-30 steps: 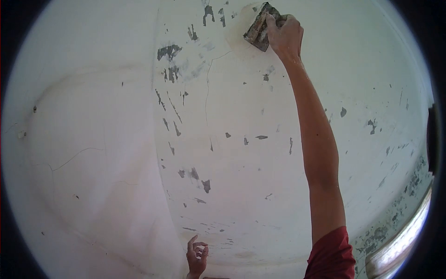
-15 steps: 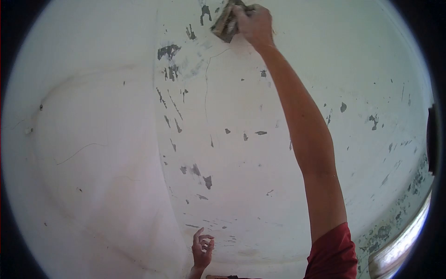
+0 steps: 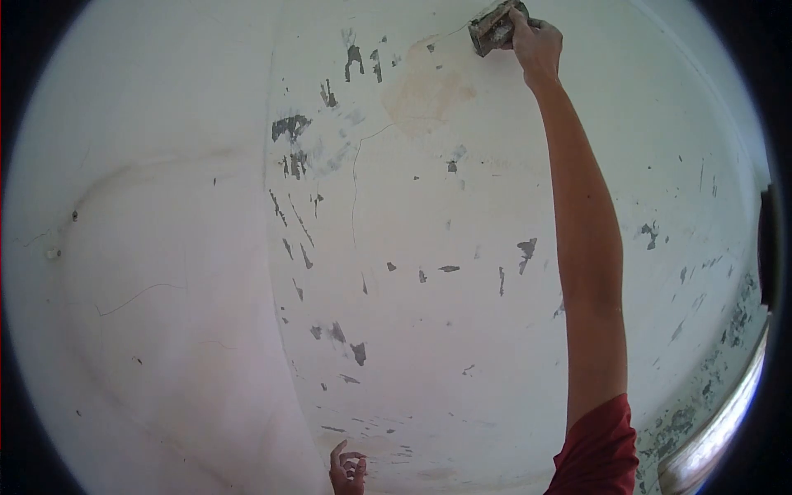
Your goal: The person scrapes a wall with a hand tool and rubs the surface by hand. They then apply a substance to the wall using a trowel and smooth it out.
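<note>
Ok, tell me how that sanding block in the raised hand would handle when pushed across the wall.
The sanding block keeps a flat, boxy shape in the right hand, so it is probably stiff. One hand holds it overhead, so it is likely light. Its worn, grey face looks rough, so it should drag on the flaking wall rather than slip.

My right hand (image 3: 536, 45) is stretched high up the white wall (image 3: 206, 247), its grip closed on a grimy sanding block (image 3: 493, 29) pressed flat against the flaking paint. My left hand (image 3: 347, 472) hangs low with fingers loosely curled, holding nothing.
</note>
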A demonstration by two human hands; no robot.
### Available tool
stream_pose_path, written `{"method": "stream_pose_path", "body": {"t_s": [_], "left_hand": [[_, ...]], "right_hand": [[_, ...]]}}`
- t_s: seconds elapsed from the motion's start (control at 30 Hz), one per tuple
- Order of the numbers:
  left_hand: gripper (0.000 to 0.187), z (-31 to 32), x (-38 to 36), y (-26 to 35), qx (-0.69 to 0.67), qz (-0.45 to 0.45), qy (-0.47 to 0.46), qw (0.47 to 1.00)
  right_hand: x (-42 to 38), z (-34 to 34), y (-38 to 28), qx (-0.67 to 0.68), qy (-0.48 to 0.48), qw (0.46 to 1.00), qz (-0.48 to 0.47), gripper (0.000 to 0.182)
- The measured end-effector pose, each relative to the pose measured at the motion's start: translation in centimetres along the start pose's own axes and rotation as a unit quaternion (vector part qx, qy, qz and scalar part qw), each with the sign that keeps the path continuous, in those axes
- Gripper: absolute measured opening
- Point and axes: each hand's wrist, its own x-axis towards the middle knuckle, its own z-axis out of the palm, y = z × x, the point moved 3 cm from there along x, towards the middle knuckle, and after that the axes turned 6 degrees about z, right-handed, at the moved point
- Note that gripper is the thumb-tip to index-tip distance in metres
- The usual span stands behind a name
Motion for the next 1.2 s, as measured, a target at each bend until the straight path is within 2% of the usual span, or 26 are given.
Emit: {"method": "stream_pose_path", "body": {"t_s": [0.07, 0.1, 0.17, 0.2, 0.27, 0.4, 0.47, 0.5, 0.57, 0.6, 0.67, 0.7, 0.77, 0.83, 0.9, 1.0, 1.07, 1.13, 1.2], "left_hand": [[0.058, 0.1, 0.4, -0.2, -0.003, -0.006, 0.0, 1.0], [0.058, 0.3, 0.7, -0.3, -0.006, -0.011, -0.001, 1.0], [0.058, 0.5, 1.1, -0.4, -0.009, -0.02, 0.006, 1.0], [0.058, 0.6, 1.3, -0.7, -0.012, -0.031, 0.012, 0.999], [0.058, 0.7, 1.4, -1.5, -0.015, -0.038, 0.013, 0.999], [0.059, 1.1, 2.5, -1.6, -0.009, -0.051, 0.007, 0.999], [0.059, 1.3, 2.9, -2.4, -0.02, -0.036, 0.001, 0.999], [0.059, 1.5, 3.1, -2.6, -0.031, -0.021, -0.004, 0.999], [0.06, 1.7, 3.5, -2.2, -0.042, -0.011, -0.014, 0.999], [0.06, 2.0, 3.7, -1.6, -0.054, 0.001, -0.02, 0.998], [0.06, 2.3, 3.6, -0.8, -0.048, 0.0, -0.021, 0.999], [0.061, 2.3, 3.5, -0.7, -0.04, 0.002, -0.022, 0.999], [0.061, 2.3, 2.6, -3.0, -0.067, -0.012, -0.03, 0.997], [0.061, 2.2, 1.6, -4.0, -0.091, -0.028, -0.037, 0.995], [0.061, 2.4, 0.5, -4.2, -0.11, -0.091, -0.04, 0.989], [0.061, 2.7, -0.4, -3.0, -0.095, -0.08, -0.032, 0.992], [0.061, 2.4, -1.0, -3.1, -0.101, -0.084, -0.027, 0.991], [0.061, 2.2, -1.2, -3.0, -0.108, -0.085, -0.025, 0.99], [0.06, 1.9, -1.2, -2.4, -0.074, -0.073, -0.018, 0.994]], "right_hand": [[-0.1, 0.9, -1.6, -0.163, 0.048, 0.985, -0.03, 0.04], [0.7, 1.9, -0.8, -0.162, 0.048, 0.985, -0.031, 0.04], [3.8, 4.4, 0.9, -0.297, 0.111, 0.944, -0.087, 0.038], [4.8, 5.4, 1.1, -0.297, 0.112, 0.944, -0.087, 0.038], [5.7, 7.7, 0.8, -0.353, 0.1, 0.917, -0.156, 0.039], [5.5, 11.2, -0.1, -0.306, 0.044, 0.942, -0.135, 0.04], [6.0, 13.9, 0.2, -0.445, -0.024, 0.877, -0.178, 0.041], [6.1, 14.5, 1.2, -0.446, -0.024, 0.877, -0.179, 0.041], [4.2, 14.1, 0.9, -0.326, 0.086, 0.879, -0.338, 0.04], [3.8, 13.4, 0.0, -0.327, 0.085, 0.878, -0.339, 0.04], [2.8, 11.1, -0.8, -0.272, -0.041, 0.948, -0.16, 0.042], [1.7, 9.8, -1.6, -0.272, -0.041, 0.948, -0.161, 0.042], [0.6, 7.2, -1.8, -0.102, -0.075, 0.992, -0.008, 0.042], [1.0, 5.2, -1.5, -0.056, -0.093, 0.994, 0.003, 0.039], [0.9, 3.5, -1.4, -0.013, -0.111, 0.994, 0.017, 0.037], [0.3, 1.3, -2.5, -0.003, -0.082, 0.997, 0.015, 0.031], [0.3, 0.8, -2.4, 0.006, -0.144, 0.989, -0.019, 0.028], [0.3, 1.1, -1.8, -0.036, -0.135, 0.99, -0.01, 0.031], [0.4, 1.8, -1.3, -0.193, -0.063, 0.976, -0.082, 0.044]]}}
